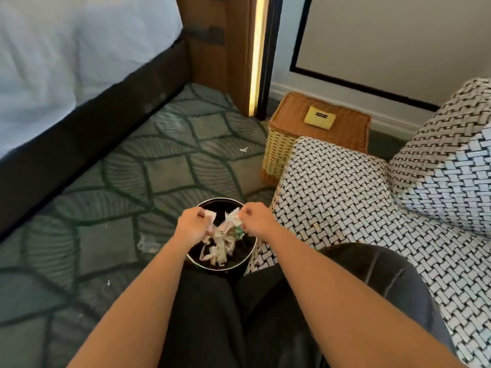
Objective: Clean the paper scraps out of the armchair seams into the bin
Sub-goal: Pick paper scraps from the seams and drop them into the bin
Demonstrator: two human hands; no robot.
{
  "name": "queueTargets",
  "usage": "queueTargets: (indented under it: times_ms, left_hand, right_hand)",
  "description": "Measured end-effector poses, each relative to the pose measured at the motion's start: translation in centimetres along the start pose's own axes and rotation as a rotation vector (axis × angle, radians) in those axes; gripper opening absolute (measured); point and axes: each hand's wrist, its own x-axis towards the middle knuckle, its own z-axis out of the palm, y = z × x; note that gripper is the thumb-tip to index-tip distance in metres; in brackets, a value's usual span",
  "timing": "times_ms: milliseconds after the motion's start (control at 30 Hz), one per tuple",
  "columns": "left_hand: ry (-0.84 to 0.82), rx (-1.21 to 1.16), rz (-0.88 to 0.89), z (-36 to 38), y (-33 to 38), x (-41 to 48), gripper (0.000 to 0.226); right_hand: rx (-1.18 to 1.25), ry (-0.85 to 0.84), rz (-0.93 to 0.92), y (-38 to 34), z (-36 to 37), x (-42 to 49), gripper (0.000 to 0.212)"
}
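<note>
A round black bin (pixel 240 265) stands on the carpet just left of the armchair (pixel 372 197), which is covered in a black-and-white woven pattern. Both my hands hover over the bin's mouth. My left hand (pixel 192 224) pinches a white paper scrap (pixel 211 215) in curled fingers. My right hand (pixel 256 220) grips another crumpled white scrap (pixel 233 217) with a bit of green on it. More crumpled paper scraps (pixel 219 249) lie inside the bin below my hands.
A bed (pixel 66 75) with white bedding and a dark frame runs along the left. A wicker basket (pixel 316 131) with a yellow pouch (pixel 320 117) on its lid stands behind the armchair. Small white scraps (pixel 243 149) lie on the green patterned carpet (pixel 159 166). My dark-trousered knees fill the foreground.
</note>
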Motion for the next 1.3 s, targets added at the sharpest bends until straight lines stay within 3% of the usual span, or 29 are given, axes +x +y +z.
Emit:
queueTargets:
  times_ms: [333, 400, 533, 667, 833, 1000, 1100, 1233, 1300]
  left_hand:
    - [0.025, 0.054, -0.072, 0.3, -2.9, 4.2, 0.021]
    - [-0.025, 0.103, -0.068, 0.7, -2.7, 4.5, 0.013]
    - [-0.201, 0.285, -0.046, 1.2, -2.9, 4.5, 0.035]
    - [-0.264, 0.402, 0.004, 1.3, -2.7, 3.5, 0.034]
    - [-0.311, 0.544, 0.133, 1.4, -1.5, 1.6, 0.028]
    - [-0.235, 0.475, 0.273, 2.5, 3.3, -0.4, 0.028]
    - [-0.213, 0.449, 0.374, 4.5, 6.6, -1.8, 0.028]
    - [-0.233, 0.487, 0.533, 9.0, 10.1, -4.1, 0.036]
    - [-0.273, 0.499, 0.574, 11.7, 11.7, -5.3, 0.040]
  right_hand:
    - [-0.024, 0.087, 0.154, 2.4, 5.7, 4.2, 0.028]
    - [-0.022, 0.055, 0.165, 2.9, 6.0, 4.9, 0.026]
    - [0.026, 0.014, 0.215, 3.0, 6.1, 5.2, 0.032]
    - [-0.025, 0.063, 0.081, 2.4, 5.2, 4.3, 0.025]
    - [-0.350, 0.133, -0.142, 1.3, 2.2, 3.1, 0.026]
    - [-0.762, 0.256, -0.208, 1.8, -2.9, 1.8, 0.029]
    - [-0.782, 0.237, -0.114, 4.2, -6.9, 0.4, 0.041]
    - [-0.440, 0.228, 0.164, 7.1, -12.6, -1.4, 0.049]
    - [-0.417, 0.185, 0.222, 8.6, -14.8, -2.2, 0.048]
